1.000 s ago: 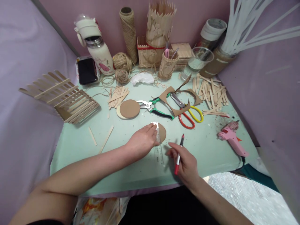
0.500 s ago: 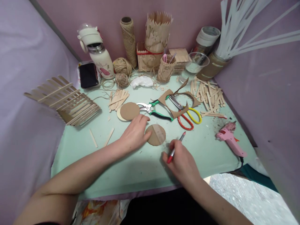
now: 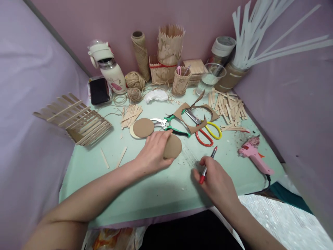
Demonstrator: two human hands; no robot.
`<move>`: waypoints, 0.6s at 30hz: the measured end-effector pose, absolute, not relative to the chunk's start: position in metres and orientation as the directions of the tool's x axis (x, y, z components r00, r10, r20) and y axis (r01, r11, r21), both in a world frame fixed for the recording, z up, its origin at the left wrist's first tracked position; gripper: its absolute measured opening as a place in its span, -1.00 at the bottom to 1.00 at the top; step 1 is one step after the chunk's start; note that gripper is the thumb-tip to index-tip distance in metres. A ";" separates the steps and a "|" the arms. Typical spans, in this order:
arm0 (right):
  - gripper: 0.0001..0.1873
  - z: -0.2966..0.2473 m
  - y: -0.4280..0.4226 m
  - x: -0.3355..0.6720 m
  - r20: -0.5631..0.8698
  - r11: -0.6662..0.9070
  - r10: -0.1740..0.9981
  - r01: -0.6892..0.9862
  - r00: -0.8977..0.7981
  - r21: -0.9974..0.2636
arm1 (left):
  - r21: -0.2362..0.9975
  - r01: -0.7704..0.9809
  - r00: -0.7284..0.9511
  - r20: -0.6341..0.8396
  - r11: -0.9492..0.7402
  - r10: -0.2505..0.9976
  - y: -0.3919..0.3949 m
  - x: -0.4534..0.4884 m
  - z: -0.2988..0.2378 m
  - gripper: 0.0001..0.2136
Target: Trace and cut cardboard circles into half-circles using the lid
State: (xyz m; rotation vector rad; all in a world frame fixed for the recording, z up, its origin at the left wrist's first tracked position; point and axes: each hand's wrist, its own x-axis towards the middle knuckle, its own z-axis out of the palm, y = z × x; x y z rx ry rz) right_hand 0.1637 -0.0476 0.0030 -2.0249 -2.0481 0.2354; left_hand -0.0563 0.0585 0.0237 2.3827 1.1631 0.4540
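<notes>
My left hand (image 3: 156,151) grips the left side of a round cardboard disc (image 3: 173,146), thumb at its lower edge and fingers at its upper edge. My right hand (image 3: 217,175) is closed around a grey pen with red ends (image 3: 208,165), slanting up to the right. Between the disc and my right hand, a clear ruler-like strip (image 3: 191,156) shows faintly; its near end is at my right fingers. Another cardboard disc (image 3: 143,127) lies on a paler one beyond my left hand. Pruning shears (image 3: 177,131) with green-black handles lie just past my fingers.
Scissors (image 3: 204,137) lie under a cut cardboard frame (image 3: 194,129). A pink glue gun (image 3: 256,154) rests at right, near a pile of wooden sticks (image 3: 229,107). At left stands a stick-built piece (image 3: 88,126). A bottle (image 3: 113,74), twine (image 3: 135,80) and a water cup (image 3: 210,78) line the back.
My left hand has shifted onto the disc and now grips it. My right hand, with the pen, has moved right. The clear strip is off the disc. The view has tilted slightly.
</notes>
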 end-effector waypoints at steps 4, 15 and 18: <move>-0.87 -0.001 -0.040 0.148 0.067 0.109 0.993 0.958 -0.095 -0.267 | 0.534 0.601 0.491 0.340 -0.594 0.802 0.069 -0.064 0.032 -0.18; -0.43 0.020 0.005 0.120 -0.135 0.192 0.961 0.936 -0.240 -0.296 | 0.523 0.550 0.313 0.594 -0.651 0.741 0.087 -0.071 -0.002 -0.13; -0.38 0.024 0.009 0.112 -0.211 0.178 0.944 0.928 -0.255 -0.327 | 0.485 0.542 0.308 0.645 -0.686 0.699 0.087 -0.071 -0.004 -0.15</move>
